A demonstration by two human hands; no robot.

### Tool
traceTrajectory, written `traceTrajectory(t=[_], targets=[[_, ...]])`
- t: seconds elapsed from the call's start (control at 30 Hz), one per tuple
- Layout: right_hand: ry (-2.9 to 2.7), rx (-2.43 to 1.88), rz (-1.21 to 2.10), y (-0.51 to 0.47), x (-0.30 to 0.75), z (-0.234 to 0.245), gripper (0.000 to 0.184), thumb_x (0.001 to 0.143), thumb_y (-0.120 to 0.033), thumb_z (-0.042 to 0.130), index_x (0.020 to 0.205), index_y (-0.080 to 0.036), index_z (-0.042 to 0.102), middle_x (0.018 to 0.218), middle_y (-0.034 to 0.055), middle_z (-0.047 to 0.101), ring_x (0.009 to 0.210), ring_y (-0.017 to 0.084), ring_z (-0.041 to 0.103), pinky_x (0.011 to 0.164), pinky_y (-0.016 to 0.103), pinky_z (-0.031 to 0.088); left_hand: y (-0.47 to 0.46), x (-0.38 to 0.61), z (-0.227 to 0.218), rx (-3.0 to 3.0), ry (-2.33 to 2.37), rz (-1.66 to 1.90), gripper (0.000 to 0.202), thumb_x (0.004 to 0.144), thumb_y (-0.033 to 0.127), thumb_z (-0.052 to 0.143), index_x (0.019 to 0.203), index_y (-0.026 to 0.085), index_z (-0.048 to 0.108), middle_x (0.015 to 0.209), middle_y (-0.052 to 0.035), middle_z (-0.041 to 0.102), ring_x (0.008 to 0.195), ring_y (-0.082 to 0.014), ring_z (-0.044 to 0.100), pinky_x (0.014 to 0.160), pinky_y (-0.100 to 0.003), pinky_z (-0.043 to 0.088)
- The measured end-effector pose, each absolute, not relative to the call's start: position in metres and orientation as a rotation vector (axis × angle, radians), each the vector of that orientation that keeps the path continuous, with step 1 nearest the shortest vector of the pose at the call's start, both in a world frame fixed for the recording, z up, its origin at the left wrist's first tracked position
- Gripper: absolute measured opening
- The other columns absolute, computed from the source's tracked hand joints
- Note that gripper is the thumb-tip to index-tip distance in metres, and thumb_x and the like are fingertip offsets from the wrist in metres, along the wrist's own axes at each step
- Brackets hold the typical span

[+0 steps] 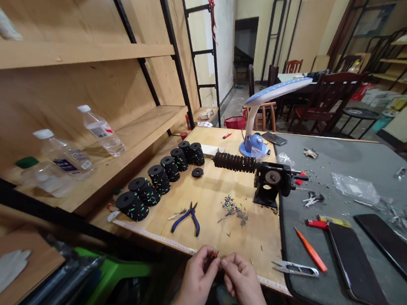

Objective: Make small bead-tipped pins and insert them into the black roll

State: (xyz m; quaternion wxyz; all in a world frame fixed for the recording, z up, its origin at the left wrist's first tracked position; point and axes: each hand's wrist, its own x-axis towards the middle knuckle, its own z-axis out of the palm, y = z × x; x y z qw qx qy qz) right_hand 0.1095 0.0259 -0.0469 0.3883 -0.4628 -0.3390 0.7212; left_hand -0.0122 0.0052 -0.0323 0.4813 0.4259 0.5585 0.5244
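My left hand (pixel 198 274) is closed in a pinch around a small orange and dark piece (pixel 213 254), whose exact kind is too small to make out. Close beside it, my right hand (pixel 240 275) also pinches, fingertips almost touching the left ones; what lies between them is hidden. Both hands are at the table's front edge. Beyond them lie blue-handled pliers (pixel 188 219), jaws pointing away, and a pile of small coloured beads (pixel 230 205) with little metal pieces. Farther back stands a black hand-cranked winder (pixel 272 179) carrying a row of dark discs (pixel 234 162).
Several black foam spools (pixel 159 178) stand along the table's left side. A blue-white lamp (pixel 253 141) rises behind the winder. On the grey mat (pixel 308 156) at right are thread snips (pixel 296 268), an orange pen-shaped tool (pixel 311 250) and two phones (pixel 357 263). Shelves with bottles flank the left.
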Motion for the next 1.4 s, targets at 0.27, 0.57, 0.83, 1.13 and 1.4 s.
traceTrajectory(t=[0.27, 0.57, 0.83, 1.13, 1.4], targets=[[-0.905, -1.133, 1.79, 0.029, 0.113, -0.053, 0.046, 0.068, -0.062, 0.066, 0.072, -0.019, 0.052, 0.033, -0.0114, 0.044, 0.03, 0.004, 0.024, 0.037, 0.019, 0.014, 0.003, -0.012, -0.034, 1.184, 1.365, 1.184, 0.021, 0.083, 0.037, 0.062, 0.077, 0.017, 0.058, 0.068, -0.0015, 0.058, 0.065, -0.0151, 0.054, 0.061, -0.021, 0.043], [-0.851, -1.124, 1.742, 0.034, 0.12, -0.043, 0.05, 0.065, -0.066, 0.067, 0.067, -0.02, 0.048, 0.033, -0.0127, 0.038, 0.032, 0.004, 0.022, 0.038, 0.019, 0.013, 0.005, -0.01, -0.031, 1.056, 1.236, 1.142, 0.019, 0.081, 0.033, 0.064, 0.081, 0.017, 0.054, 0.069, 0.0013, 0.054, 0.063, -0.0131, 0.053, 0.061, -0.023, 0.045], [-0.868, -1.115, 1.733, 0.035, 0.119, -0.041, 0.053, 0.061, -0.07, 0.068, 0.065, -0.022, 0.044, 0.036, -0.015, 0.03, 0.035, 0.004, 0.019, 0.039, 0.019, 0.011, 0.01, -0.01, -0.028, 1.042, 1.248, 1.059, 0.012, 0.078, 0.024, 0.06, 0.073, 0.016, 0.054, 0.058, 0.003, 0.054, 0.055, -0.0119, 0.051, 0.055, -0.022, 0.041], [-0.939, -1.079, 1.766, 0.034, 0.119, -0.041, 0.051, 0.063, -0.067, 0.068, 0.068, -0.02, 0.048, 0.049, -0.0111, 0.035, 0.044, 0.006, 0.025, 0.044, 0.02, 0.018, 0.01, -0.008, -0.026, 1.167, 1.39, 1.077, 0.012, 0.076, 0.024, 0.062, 0.071, 0.013, 0.064, 0.065, -0.0014, 0.061, 0.063, -0.0148, 0.056, 0.059, -0.022, 0.044], [-1.307, -1.165, 1.66, 0.034, 0.126, -0.039, 0.029, 0.074, -0.043, 0.064, 0.063, -0.019, 0.05, 0.053, -0.0088, 0.035, 0.051, 0.01, 0.031, 0.05, 0.023, 0.025, 0.019, -0.019, -0.02, 1.253, 1.449, 1.118, 0.02, 0.08, 0.033, 0.061, 0.087, 0.015, 0.064, 0.077, -0.0027, 0.064, 0.071, -0.0164, 0.058, 0.066, -0.022, 0.046]])
